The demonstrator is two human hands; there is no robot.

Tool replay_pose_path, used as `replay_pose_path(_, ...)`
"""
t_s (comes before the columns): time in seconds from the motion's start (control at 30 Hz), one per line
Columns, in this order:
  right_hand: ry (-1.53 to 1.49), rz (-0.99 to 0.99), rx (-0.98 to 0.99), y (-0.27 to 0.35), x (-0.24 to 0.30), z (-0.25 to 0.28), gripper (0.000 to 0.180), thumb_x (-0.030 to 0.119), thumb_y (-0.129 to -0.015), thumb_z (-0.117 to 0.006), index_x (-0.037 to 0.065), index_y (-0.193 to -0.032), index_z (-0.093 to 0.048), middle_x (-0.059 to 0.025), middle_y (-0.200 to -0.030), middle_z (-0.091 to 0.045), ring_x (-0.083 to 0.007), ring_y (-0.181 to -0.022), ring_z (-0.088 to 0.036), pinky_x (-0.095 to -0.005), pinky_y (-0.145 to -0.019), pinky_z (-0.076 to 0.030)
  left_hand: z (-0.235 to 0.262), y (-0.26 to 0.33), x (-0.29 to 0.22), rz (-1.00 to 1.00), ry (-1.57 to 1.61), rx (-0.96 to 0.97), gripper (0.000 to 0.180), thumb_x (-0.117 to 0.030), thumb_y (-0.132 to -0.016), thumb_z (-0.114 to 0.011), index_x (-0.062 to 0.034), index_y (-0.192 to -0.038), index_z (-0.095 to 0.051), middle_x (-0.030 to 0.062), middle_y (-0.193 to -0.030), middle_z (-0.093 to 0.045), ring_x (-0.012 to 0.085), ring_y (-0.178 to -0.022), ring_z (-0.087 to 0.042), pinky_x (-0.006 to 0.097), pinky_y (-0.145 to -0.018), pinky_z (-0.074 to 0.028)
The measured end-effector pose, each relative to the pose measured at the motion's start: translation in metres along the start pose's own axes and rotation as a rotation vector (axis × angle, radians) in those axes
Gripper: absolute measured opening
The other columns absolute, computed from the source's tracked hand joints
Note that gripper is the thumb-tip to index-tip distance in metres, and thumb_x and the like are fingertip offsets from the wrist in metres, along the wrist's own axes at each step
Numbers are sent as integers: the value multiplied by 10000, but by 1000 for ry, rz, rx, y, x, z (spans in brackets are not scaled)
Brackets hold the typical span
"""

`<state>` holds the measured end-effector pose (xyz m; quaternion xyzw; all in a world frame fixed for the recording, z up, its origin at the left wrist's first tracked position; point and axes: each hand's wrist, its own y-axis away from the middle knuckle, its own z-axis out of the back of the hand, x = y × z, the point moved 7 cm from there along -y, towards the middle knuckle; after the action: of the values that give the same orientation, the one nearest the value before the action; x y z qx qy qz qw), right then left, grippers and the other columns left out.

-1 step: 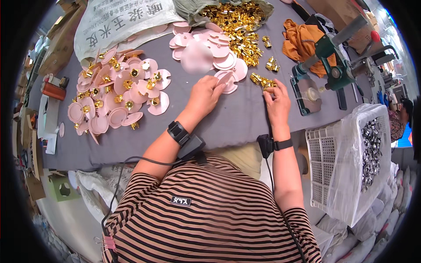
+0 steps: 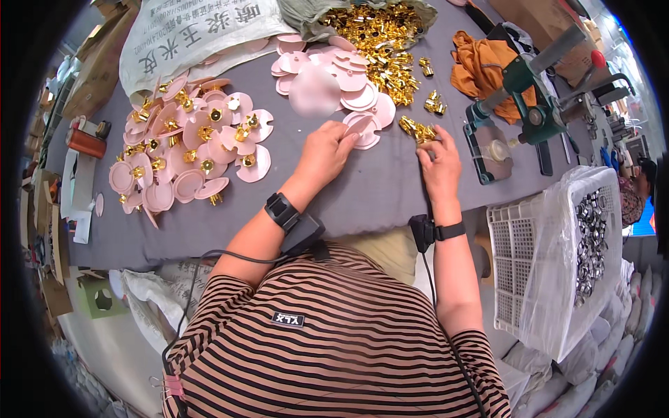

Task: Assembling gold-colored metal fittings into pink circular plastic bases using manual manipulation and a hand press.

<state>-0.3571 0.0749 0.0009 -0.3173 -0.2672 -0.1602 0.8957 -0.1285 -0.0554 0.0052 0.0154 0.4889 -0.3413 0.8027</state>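
My left hand (image 2: 326, 150) is closed on the edge of a pink disc (image 2: 360, 128), which tilts up at the near side of a heap of pink notched discs (image 2: 359, 95). My right hand (image 2: 442, 161) has bent fingers at a small group of gold metal fittings (image 2: 416, 129). Its fingertips pinch at the near end of this group, and they partly hide what they hold. Farther back spreads a large pile of gold fittings (image 2: 391, 80). On the left lies a heap of pink discs with gold fittings attached (image 2: 187, 182).
A green hand press (image 2: 519, 87) with a red knob stands at the right, beside a crumpled orange cloth (image 2: 481, 59). A plastic-lined white crate (image 2: 512, 261) holds silvery metal parts at the table's right front. A printed white sack (image 2: 188, 45) lies at the back left.
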Motion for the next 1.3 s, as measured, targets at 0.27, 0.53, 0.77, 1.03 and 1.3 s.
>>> replay_pose_path(0.27,-389,-135,19,11,34,0,141,13,-818,-757,20,-951,-709,-96,-1151,-685,-158,-853,-698,-278,-747,-568,2,16,0,382,722,-14,219,-163,-956,-665,1,-1099,-689,-1,-931,-695,52,-775,-572,244,-675,-479)
replay_pose_path(0.53,-462,85,-13,14,111,-4,350,-42,-796,-768,74,-1120,-705,-83,-1048,-684,-171,-849,-696,-288,-763,-579,-9,22,-18,275,691,65,191,-143,-944,-659,3,-1067,-674,-7,-894,-701,33,-757,-573,241,-657,-483)
replay_pose_path(0.77,-356,158,-7,22,112,-8,318,-6,-797,-789,55,-1100,-714,-84,-949,-682,-180,-798,-699,-273,-691,-565,3,29,-37,61,261,44,198,-108,-884,-666,-31,-1066,-652,183,-888,-683,310,-801,-669,381,-690,-509)
replay_pose_path(1.03,-1028,-480,24,50,78,-47,273,13,-845,-782,-6,-1103,-694,-47,-954,-718,-79,-798,-680,-238,-695,-553,10,33,-55,-82,153,16,130,-56,-856,-653,-20,-976,-615,175,-864,-642,391,-840,-612,468,-724,-495)
replay_pose_path(1.3,-530,-189,-63,41,94,-14,252,19,-858,-765,-13,-1102,-709,-67,-916,-742,-94,-774,-686,-244,-692,-550,18,30,-79,-309,22,-35,322,16,-868,-638,-68,-1177,-675,152,-1016,-692,353,-943,-649,413,-813,-534)
